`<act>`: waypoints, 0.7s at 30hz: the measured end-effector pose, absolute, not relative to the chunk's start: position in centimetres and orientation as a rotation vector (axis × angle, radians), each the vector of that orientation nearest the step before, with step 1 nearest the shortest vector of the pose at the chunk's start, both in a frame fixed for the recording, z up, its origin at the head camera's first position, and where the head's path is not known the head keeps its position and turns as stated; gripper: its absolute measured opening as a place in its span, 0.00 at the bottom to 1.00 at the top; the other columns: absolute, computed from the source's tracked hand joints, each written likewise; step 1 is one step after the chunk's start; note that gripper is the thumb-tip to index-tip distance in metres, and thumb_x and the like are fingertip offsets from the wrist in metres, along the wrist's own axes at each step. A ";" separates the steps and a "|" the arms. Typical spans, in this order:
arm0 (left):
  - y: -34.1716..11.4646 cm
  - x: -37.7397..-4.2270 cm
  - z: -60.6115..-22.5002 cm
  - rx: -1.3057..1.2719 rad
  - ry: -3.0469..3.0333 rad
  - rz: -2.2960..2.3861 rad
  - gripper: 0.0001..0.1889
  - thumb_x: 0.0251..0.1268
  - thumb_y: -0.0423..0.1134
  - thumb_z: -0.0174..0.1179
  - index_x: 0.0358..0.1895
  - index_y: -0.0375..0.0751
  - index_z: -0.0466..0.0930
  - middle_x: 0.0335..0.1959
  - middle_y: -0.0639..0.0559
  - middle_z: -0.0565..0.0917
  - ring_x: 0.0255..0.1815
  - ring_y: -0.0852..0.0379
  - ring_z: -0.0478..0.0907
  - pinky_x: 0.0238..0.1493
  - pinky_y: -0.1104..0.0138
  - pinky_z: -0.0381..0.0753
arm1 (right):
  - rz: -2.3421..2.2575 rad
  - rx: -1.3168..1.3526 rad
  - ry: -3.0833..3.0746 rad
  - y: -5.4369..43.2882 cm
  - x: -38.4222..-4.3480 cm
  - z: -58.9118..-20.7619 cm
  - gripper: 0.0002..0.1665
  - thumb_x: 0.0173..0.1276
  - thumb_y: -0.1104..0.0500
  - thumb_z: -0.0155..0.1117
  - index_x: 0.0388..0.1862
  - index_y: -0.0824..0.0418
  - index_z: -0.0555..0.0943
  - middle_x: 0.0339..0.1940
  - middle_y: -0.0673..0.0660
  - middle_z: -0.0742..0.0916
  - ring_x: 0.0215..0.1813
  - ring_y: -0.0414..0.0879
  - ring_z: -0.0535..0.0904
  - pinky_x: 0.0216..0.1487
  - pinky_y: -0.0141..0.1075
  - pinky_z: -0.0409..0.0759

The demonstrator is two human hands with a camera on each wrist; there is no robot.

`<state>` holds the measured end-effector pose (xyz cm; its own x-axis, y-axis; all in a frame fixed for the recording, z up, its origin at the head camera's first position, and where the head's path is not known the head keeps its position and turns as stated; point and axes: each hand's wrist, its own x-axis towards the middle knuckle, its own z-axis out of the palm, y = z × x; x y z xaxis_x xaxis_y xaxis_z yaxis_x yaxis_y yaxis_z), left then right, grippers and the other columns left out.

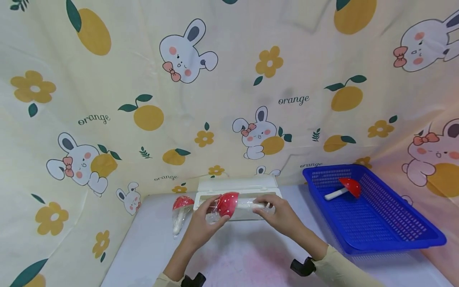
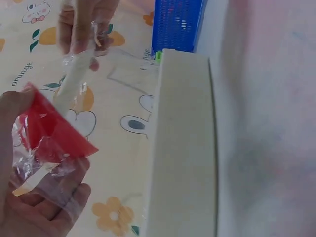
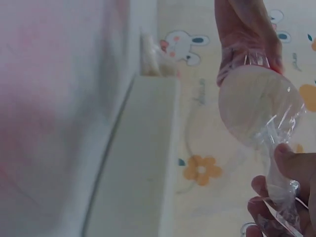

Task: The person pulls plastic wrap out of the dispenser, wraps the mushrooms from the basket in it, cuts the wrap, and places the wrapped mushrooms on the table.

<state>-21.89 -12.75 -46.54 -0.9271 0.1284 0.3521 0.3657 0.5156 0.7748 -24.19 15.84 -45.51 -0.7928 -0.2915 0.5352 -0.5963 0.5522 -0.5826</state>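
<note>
Both hands hold a toy mushroom (image 1: pixel 228 205) in clear plastic wrap, with a white-dotted red cap and a white stem. It lies sideways above the white box (image 1: pixel 236 183). My left hand (image 1: pixel 203 226) grips the cap end between thumb and fingers. In the right wrist view, my right hand (image 3: pixel 301 173) pinches the wrapped stem. The pale underside of the cap faces that camera. On the table left of the box lies a second wrapped mushroom (image 1: pixel 182 202). The box's lid stands raised at the back, and the hands partly hide its inside.
To the right sits a blue basket (image 1: pixel 383 244) with an unwrapped red-capped mushroom (image 1: pixel 350 187) in it. A printed cloth (image 1: pixel 229 87) with rabbits and oranges hangs behind the white table (image 1: pixel 143 255).
</note>
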 end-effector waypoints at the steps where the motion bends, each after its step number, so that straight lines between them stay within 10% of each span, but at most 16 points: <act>1: -12.9 -21.7 -46.9 -0.418 -2.529 -1.373 0.40 0.62 0.58 0.77 0.76 0.56 0.73 0.71 0.54 0.81 0.66 0.50 0.80 0.61 0.52 0.87 | 1.118 0.729 -2.429 15.8 -24.0 -45.9 0.15 0.66 0.55 0.83 0.50 0.52 0.90 0.47 0.46 0.92 0.43 0.40 0.82 0.45 0.39 0.85; 21: -13.6 -21.8 -52.7 -0.563 -2.667 -1.524 0.35 0.65 0.51 0.78 0.72 0.51 0.75 0.66 0.52 0.82 0.65 0.48 0.80 0.64 0.52 0.84 | 1.154 0.873 -2.604 16.4 -23.9 -53.3 0.09 0.65 0.56 0.83 0.40 0.50 0.90 0.35 0.40 0.88 0.39 0.36 0.81 0.40 0.36 0.81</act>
